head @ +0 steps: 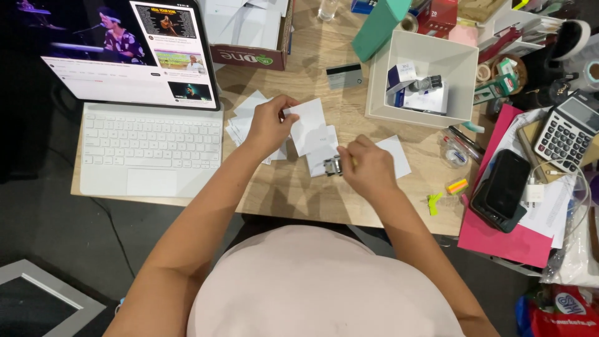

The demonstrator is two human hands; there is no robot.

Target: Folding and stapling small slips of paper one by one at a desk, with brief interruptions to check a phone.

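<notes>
Left of the white box (430, 68), the left hand (268, 125) fingers pinch a white slip (309, 125); nearer the box, right hand (368, 165) fingers pinch a metal clip (332, 166) over the tabletop (293, 187).

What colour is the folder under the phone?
Pink. The folder lies under the black phone, clearest in the head view.

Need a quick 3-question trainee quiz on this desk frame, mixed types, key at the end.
1. True or false: the left hand pinches a white paper slip.
2. What lies under the right hand? A) a small metal clip-like object B) a phone C) a mug
3. Which side of the white keyboard is the white open box on, as the picture shows it?

Key: 1 true; 2 A; 3 the right side.
</notes>
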